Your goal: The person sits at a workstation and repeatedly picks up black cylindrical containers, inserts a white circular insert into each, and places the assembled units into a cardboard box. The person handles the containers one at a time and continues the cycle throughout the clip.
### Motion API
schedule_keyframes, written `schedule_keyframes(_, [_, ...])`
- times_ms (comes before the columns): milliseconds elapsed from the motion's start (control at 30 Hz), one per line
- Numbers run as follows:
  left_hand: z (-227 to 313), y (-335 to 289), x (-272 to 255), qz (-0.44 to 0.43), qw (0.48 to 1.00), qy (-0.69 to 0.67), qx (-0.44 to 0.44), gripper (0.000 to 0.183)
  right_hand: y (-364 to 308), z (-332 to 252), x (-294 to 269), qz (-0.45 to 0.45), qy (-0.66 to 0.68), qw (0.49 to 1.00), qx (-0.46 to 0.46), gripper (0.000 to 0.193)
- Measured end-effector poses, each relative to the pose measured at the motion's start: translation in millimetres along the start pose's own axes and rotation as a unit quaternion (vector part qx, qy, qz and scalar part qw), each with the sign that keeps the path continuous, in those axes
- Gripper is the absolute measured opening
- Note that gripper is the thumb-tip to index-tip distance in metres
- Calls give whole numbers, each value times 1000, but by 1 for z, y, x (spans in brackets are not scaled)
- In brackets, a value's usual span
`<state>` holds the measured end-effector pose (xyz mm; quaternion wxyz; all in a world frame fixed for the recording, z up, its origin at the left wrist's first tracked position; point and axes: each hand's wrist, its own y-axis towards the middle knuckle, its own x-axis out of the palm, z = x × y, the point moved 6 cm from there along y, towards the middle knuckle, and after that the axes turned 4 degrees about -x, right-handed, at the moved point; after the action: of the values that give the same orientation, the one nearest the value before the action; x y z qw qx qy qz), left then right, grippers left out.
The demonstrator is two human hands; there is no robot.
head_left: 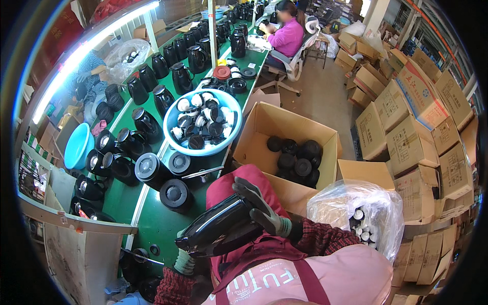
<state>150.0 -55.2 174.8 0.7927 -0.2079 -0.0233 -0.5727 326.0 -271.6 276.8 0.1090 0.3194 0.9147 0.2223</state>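
A glossy black vacuum jug [216, 229] lies tilted across my lap, one end toward the lower left. My left hand [184, 260], in a grey-green knit glove, holds it at that lower end; its fingers are mostly hidden behind the jug. At the jug's upper right end is my gloved right hand [262, 206], fingers stretched and apart, the palm side against or very close to the jug. Just beyond, on the green bench [162, 213], stand dark cylinders with round ribbed tops, such as this one [176, 195]. A thin metal rod [203, 172] lies beside them.
A light blue basin [170, 137] holds black and white lids. Rows of black jugs [147, 124] line the bench. To my right are an open carton [264, 127] with black round parts, a plastic-lined box [356, 198] and stacked cartons [412, 137]. A co-worker [287, 33] sits farther along.
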Motion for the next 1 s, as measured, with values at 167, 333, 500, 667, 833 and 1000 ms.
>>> schedule_keyframes(167, [9,19,-11,43,968,195,155,46,-13,28,-2,71,132,985,83,57])
schedule_keyframes(333, [127,19,61,-24,784,550,288,59,-45,86,-7,-1,283,927,246,51])
schedule_keyframes(500, [54,26,-19,97,995,-37,-5,46,-11,63,-1,27,196,960,198,54])
schedule_keyframes(667, [35,25,-22,46,999,0,6,53,25,-6,-2,44,13,998,44,63])
schedule_keyframes(833, [116,20,18,45,916,351,186,59,-1,40,7,143,293,926,189,54])
schedule_keyframes(1000, [110,27,27,86,921,364,106,47,-27,92,1,124,295,920,227,50])
